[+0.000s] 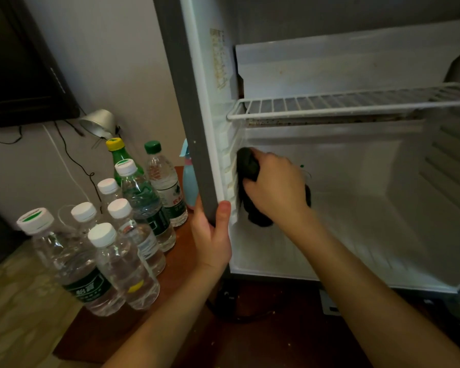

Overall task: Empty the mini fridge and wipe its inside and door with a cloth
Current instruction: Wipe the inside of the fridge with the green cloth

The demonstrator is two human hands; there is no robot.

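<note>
The mini fridge (356,160) stands open with a white inside and one wire shelf (356,102) across its upper part. My right hand (274,181) reaches into the lower compartment and grips a dark cloth (246,166), pressing it against the ribbed left inner wall. My left hand (213,232) grips the fridge's grey left front edge (194,128), thumb wrapped round the corner. No items are visible in the lower compartment.
Several clear water bottles (117,256) and a green bottle (117,152) stand on a brown wooden surface (178,261) left of the fridge. A light-blue spray bottle (189,179) stands beside the fridge edge. A dark screen (19,70), cables and a metal lamp (98,122) sit behind.
</note>
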